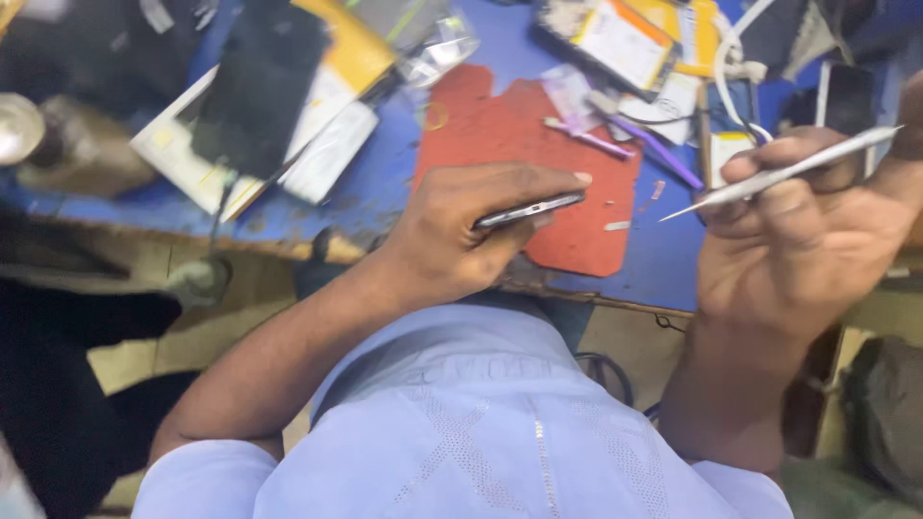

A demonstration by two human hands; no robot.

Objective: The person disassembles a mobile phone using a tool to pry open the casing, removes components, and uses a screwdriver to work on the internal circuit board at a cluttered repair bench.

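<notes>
Phone [529,209], slim and dark with a metal edge, sat at frame centre, pinched edgewise in your left hand [461,235] over the red mat [567,226] near the blue bench's [375,192] worn front edge. Your right hand [798,231] gripped thin steel tweezers [779,173] at right, beside open bench.

Blue worktable [385,183] with worn, chipped front edge, cluttered. Red mat [500,125] lies on it near the middle. Flat black slab [260,82] over white and yellow packaging [327,115] at upper left. Round metal dish [17,127] at far left edge. White cable [735,58] and yellow-white packets [635,38] at upper right. Purple pen-like tools [625,144] on the mat's right side. Tan tiled floor [135,360] below table. Even, soft light.
</notes>
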